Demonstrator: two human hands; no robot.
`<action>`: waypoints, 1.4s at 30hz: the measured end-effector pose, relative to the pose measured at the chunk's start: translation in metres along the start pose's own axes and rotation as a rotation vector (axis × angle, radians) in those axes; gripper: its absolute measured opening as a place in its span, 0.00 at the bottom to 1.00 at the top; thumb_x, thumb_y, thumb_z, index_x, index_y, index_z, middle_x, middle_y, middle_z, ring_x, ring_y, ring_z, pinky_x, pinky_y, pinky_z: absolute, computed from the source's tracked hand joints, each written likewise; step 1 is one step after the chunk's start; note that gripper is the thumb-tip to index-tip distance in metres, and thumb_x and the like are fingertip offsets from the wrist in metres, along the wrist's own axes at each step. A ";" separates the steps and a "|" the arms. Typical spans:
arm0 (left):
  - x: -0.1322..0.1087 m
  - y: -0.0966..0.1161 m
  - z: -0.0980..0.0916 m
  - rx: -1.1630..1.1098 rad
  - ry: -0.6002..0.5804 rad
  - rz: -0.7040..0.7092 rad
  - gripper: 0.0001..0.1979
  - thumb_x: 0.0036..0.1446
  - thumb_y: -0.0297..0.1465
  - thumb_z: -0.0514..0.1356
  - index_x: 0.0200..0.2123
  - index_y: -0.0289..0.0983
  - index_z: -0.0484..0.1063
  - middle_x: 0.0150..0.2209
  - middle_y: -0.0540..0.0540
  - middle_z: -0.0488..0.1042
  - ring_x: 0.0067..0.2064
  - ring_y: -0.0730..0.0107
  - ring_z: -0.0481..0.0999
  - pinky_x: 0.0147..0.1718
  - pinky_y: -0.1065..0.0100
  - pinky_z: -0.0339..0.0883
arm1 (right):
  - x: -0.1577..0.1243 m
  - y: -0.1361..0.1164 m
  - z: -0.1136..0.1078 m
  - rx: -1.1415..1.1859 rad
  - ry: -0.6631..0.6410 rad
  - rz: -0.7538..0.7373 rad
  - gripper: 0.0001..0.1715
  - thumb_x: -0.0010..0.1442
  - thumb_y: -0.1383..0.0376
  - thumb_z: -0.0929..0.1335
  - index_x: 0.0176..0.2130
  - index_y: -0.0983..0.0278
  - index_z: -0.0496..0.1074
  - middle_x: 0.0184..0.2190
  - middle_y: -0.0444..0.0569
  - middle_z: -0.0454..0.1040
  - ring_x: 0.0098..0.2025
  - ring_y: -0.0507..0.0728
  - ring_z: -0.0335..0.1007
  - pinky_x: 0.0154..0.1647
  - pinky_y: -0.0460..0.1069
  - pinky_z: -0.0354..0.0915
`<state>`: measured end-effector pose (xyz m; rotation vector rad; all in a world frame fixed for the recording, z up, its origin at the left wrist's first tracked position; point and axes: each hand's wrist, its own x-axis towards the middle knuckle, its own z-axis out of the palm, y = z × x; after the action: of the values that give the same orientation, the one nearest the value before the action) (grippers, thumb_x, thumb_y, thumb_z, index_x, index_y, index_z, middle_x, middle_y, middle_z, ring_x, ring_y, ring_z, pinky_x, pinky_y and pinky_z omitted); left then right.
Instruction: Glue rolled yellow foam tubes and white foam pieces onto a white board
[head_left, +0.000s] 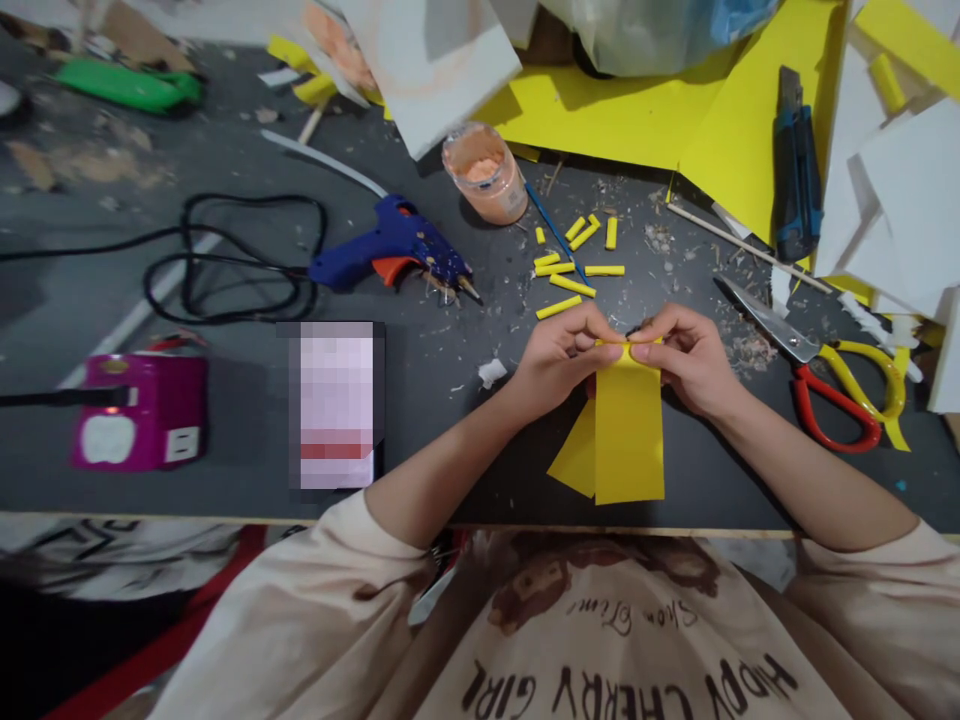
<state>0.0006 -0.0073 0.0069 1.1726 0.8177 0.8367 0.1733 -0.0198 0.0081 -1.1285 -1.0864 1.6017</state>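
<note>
A yellow paper strip (630,430) hangs toward me from both hands, its far end pinched between thumbs and fingers. My left hand (566,350) is closed on the left corner of that end, and my right hand (684,350) is closed on the right corner. The thumbs press side by side on the edge, where the paper seems bent or rolled; the fold itself is mostly hidden by the fingers. Under the strip, to its left, lies another yellow paper piece (574,455). Just beyond my left hand are several small yellow paper rolls (573,285).
Scissors (817,365) lie open at right, below a utility knife (796,170). A blue glue gun (397,245) with a coiled black cord sits left of an open paint jar (491,180). A phone (337,405) and a purple box (142,410) lie further left.
</note>
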 end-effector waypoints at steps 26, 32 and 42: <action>0.001 -0.005 0.003 -0.205 0.138 -0.033 0.20 0.45 0.41 0.70 0.22 0.38 0.62 0.20 0.56 0.60 0.16 0.82 0.56 0.14 0.74 0.47 | 0.001 -0.006 0.007 0.248 -0.022 0.094 0.03 0.44 0.68 0.74 0.23 0.60 0.78 0.22 0.39 0.75 0.17 0.45 0.64 0.14 0.41 0.61; 0.002 0.000 0.005 -0.365 0.112 -0.042 0.17 0.43 0.35 0.72 0.21 0.38 0.65 0.16 0.58 0.60 0.16 0.82 0.56 0.15 0.75 0.48 | -0.005 0.006 0.003 0.021 0.013 -0.178 0.02 0.52 0.64 0.74 0.31 0.58 0.80 0.25 0.41 0.75 0.22 0.47 0.68 0.19 0.42 0.65; -0.005 -0.006 -0.006 -0.129 0.067 0.100 0.13 0.50 0.38 0.69 0.23 0.37 0.72 0.21 0.55 0.64 0.18 0.84 0.59 0.17 0.74 0.50 | -0.006 -0.007 0.005 -0.345 -0.025 -0.226 0.22 0.59 0.47 0.67 0.37 0.61 0.78 0.27 0.43 0.77 0.24 0.48 0.69 0.24 0.43 0.65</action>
<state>-0.0065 -0.0104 0.0002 1.0830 0.7528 1.0015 0.1713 -0.0246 0.0167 -1.1591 -1.4918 1.2857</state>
